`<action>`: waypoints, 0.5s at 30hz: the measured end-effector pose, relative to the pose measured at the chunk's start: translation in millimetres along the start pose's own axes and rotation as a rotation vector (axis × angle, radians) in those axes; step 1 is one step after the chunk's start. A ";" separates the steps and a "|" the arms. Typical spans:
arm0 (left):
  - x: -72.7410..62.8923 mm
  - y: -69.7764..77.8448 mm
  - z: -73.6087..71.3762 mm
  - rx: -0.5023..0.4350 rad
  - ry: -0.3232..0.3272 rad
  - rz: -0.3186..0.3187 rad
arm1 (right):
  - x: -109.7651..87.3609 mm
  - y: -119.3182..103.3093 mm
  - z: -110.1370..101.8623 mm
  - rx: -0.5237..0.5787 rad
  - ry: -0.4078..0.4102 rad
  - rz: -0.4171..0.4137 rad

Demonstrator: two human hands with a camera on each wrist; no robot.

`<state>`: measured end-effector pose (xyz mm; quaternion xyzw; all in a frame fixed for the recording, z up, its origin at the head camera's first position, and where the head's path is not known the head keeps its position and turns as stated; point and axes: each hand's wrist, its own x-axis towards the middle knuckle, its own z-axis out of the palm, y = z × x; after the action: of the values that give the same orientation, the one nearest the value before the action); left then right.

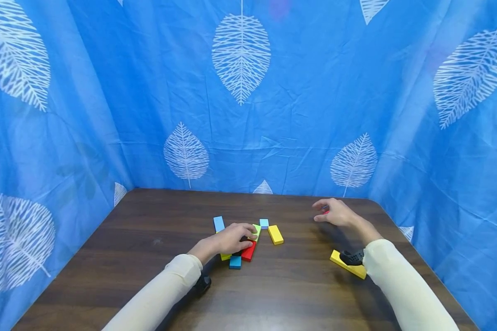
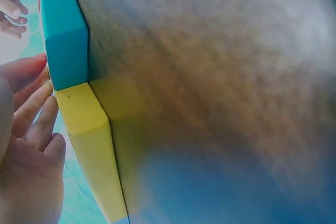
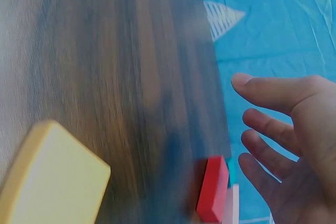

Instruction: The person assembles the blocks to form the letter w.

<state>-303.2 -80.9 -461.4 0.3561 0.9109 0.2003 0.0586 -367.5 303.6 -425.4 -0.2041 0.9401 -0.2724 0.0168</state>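
Note:
In the head view my left hand (image 1: 234, 236) hovers over a cluster of coloured blocks, fingers loosely bent. A red block (image 1: 249, 252) lies under its thumb, and a light green block (image 1: 257, 231) is by its fingertips. The left wrist view shows that hand beside a teal block (image 2: 65, 40) and a yellow block (image 2: 89, 145), its thumb overlapping the teal one's edge. My right hand (image 1: 337, 213) is above the table's far right, fingers spread and gently curved with nothing between them. Near it in the right wrist view lies a red block (image 3: 213, 190), partly hidden in the head view.
A long yellow block (image 1: 358, 270) lies below the right wrist. Right of the cluster are a shorter yellow block (image 1: 275, 235) and a small light blue block (image 1: 264, 223). Another blue block (image 1: 218, 224) lies behind the left hand. A blue leaf-patterned curtain (image 1: 273, 151) surrounds the dark wooden table (image 1: 290, 289).

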 end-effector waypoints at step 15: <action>3.0 0.7 -1.2 0.019 -0.001 0.023 | -10.6 38.9 -1.8 -0.011 0.107 0.178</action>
<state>-305.3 -78.8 -459.8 0.3673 0.9085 0.1921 0.0532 -372.6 338.5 -445.0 -0.1051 0.9556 -0.2750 -0.0105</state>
